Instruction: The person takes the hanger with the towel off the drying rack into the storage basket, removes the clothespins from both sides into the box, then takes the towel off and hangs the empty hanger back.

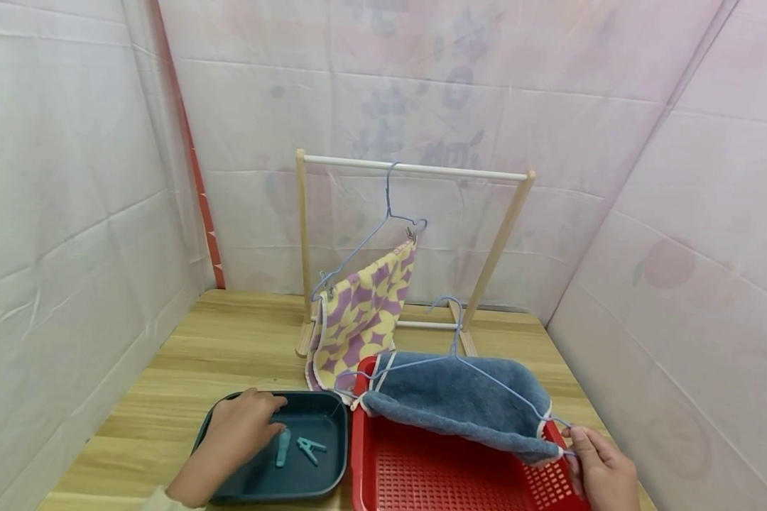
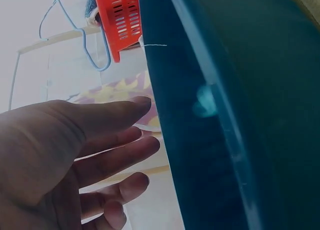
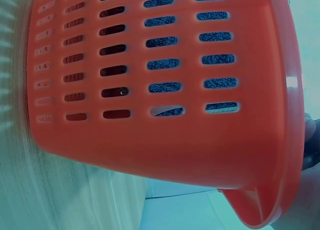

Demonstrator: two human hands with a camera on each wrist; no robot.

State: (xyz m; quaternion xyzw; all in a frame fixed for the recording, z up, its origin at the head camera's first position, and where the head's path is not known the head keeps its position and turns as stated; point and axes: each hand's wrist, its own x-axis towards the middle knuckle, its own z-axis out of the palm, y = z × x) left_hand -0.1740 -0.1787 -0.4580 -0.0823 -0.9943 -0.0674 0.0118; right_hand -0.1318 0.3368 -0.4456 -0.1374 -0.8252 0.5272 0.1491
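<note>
My left hand [image 1: 243, 424] hovers over the dark teal tray [image 1: 275, 491], fingers loosely bent around nothing, as the left wrist view also shows. Beside its thumb in the tray lie a teal clothespin [image 1: 283, 447] and a second clothespin [image 1: 310, 448]. With thumb and fingers my right hand [image 1: 604, 468] pinches the right end of a blue wire hanger [image 1: 455, 341]. A blue-grey towel [image 1: 460, 404] is draped over this hanger's lower part, above the red basket [image 1: 361, 461]. In the right wrist view the basket wall hides most of that hand.
Behind the basket stands a drying rack [image 1: 498, 248] with wooden legs and a white top bar. From it hangs another wire hanger [image 1: 364, 241] holding a yellow and purple towel [image 1: 364, 319], clipped near both ends. Patterned white sheets [image 1: 697, 284] enclose the wooden table [image 1: 230, 341].
</note>
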